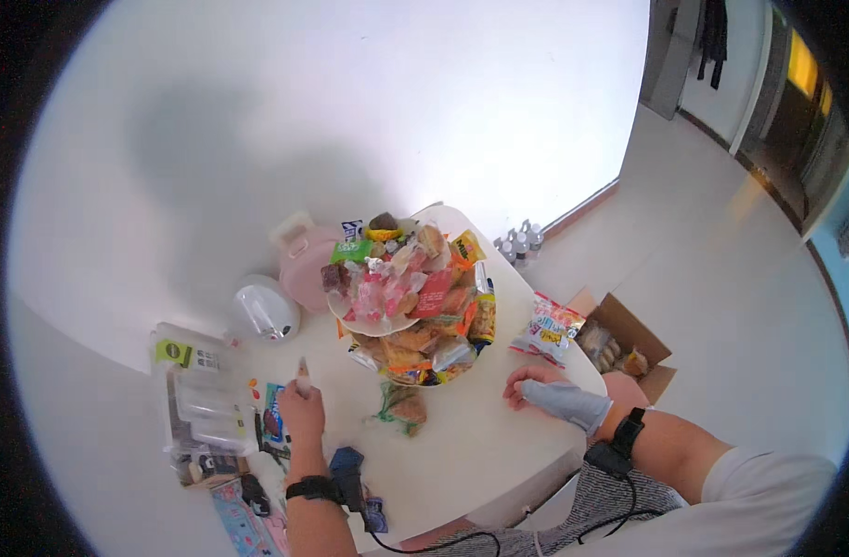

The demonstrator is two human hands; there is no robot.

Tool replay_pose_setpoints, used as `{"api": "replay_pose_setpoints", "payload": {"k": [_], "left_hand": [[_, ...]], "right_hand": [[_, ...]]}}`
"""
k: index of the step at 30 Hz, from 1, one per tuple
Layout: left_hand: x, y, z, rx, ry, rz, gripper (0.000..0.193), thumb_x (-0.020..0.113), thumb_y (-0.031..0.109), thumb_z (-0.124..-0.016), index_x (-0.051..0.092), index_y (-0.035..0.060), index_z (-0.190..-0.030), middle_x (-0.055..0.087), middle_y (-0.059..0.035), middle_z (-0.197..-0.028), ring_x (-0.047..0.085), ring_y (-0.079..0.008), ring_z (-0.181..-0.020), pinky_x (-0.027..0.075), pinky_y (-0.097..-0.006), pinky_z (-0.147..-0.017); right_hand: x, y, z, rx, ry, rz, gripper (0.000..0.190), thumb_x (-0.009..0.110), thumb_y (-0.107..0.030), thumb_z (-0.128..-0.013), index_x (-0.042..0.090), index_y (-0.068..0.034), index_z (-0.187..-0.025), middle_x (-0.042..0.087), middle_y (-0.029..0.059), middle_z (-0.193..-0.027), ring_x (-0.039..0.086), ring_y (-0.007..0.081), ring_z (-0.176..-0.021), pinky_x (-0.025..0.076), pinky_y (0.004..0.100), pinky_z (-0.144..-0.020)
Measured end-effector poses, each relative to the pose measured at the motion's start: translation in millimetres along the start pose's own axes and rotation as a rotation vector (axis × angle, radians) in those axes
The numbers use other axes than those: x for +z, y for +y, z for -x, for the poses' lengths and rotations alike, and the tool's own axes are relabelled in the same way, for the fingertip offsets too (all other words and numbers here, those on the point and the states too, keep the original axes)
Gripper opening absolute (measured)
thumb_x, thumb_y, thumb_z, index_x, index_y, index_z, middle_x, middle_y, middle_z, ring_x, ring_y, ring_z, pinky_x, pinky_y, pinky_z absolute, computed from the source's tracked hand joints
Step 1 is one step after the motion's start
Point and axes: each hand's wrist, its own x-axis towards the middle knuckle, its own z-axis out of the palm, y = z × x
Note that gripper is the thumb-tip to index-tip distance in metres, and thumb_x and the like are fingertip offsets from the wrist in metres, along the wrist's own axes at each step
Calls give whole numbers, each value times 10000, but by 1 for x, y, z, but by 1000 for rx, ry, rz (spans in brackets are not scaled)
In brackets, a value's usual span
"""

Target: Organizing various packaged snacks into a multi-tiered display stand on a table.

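At the table's left, my left hand (301,412) is closed around a small pale item (303,381) with a brownish tip; what it is cannot be made out. My right hand (539,388), partly covered by a grey wrist sleeve (567,406), rests at the table's right side with its fingers loosely bent and nothing visible in them. Just beyond it lies a printed snack bag (548,330). Between my hands stands a tiered white stand (379,327), heaped with wrapped candies (383,289) and packaged snacks (410,341). In front of it lies a brown snack in green-edged clear wrap (403,407).
Left of the stand are a pink lidded container (305,268), a white rounded appliance (266,308) and clear plastic packs (209,411). A blue packet (274,411) lies by my left hand. Beyond the table's right edge sit an open cardboard box (637,338) and several bottles (522,244).
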Motion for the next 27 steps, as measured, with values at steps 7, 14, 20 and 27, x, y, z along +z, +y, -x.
{"api": "replay_pose_setpoints", "payload": {"k": [7, 14, 20, 27], "left_hand": [[-130, 152, -8, 438, 333, 349, 404, 632, 73, -797, 588, 2, -1193, 561, -176, -1138, 576, -319, -975, 457, -369, -870], [-139, 273, 2, 605, 4, 404, 450, 697, 83, -722, 640, 30, -1165, 598, -150, -1157, 567, -315, -1050, 446, -358, -927], [-119, 281, 4, 590, -49, 147, 433, 719, 154, -732, 659, 37, -1144, 609, -173, -1155, 520, -348, -1110, 400, -422, -981], [-135, 280, -12, 464, 72, 165, 268, 613, 189, -842, 651, -19, -1006, 648, -209, -1004, 585, -383, -979, 456, -432, -873]], "right_hand": [[-11, 8, -2, -36, -37, -53, 273, 587, -196, -935, 525, -1, -1116, 622, 108, -1023, 627, 179, -886, 535, 311, -800], [-11, 6, 0, -59, -27, -79, 329, 607, -234, -923, 518, 5, -1130, 617, 112, -1028, 629, 182, -881, 534, 308, -799], [-7, 4, 1, -72, -61, -138, 348, 617, -240, -909, 514, 7, -1132, 616, 104, -1021, 627, 167, -865, 534, 297, -791], [-3, 3, -1, -34, -54, -110, 328, 611, -246, -911, 512, -20, -1127, 618, 87, -1001, 622, 147, -857, 532, 288, -785]]}}
